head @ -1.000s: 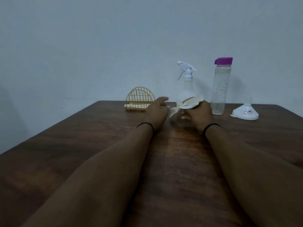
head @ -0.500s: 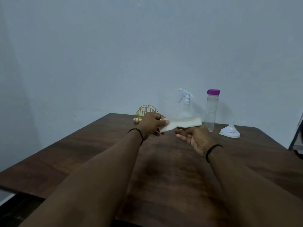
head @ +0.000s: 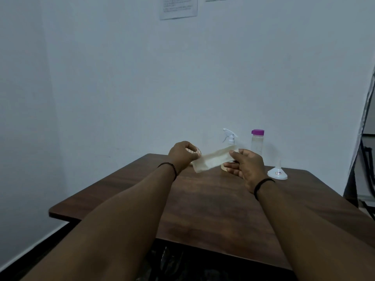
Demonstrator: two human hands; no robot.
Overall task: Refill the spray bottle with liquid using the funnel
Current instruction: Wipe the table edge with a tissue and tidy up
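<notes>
A folded white tissue [head: 213, 160] is stretched in the air between my two hands. My left hand [head: 182, 156] pinches its left end, and my right hand [head: 246, 166] holds its right end. Behind them at the table's far edge stands the spray bottle [head: 230, 138] with a white trigger head; its body is mostly hidden by the tissue and my right hand. To its right stands a clear bottle [head: 257, 144] with a purple cap. A white funnel [head: 277, 173] sits upside down on the table further right.
A yellow wire holder [head: 196, 152] is mostly hidden behind my left hand. The brown wooden table [head: 203, 199] meets a pale wall. A dark metal frame [head: 365, 169] stands at the right edge. Papers [head: 178, 7] hang high on the wall.
My hands lifted the tissue away from the spray bottle and pulled it out flat between them. The view has pulled back and tilted up, so the table looks farther away.
</notes>
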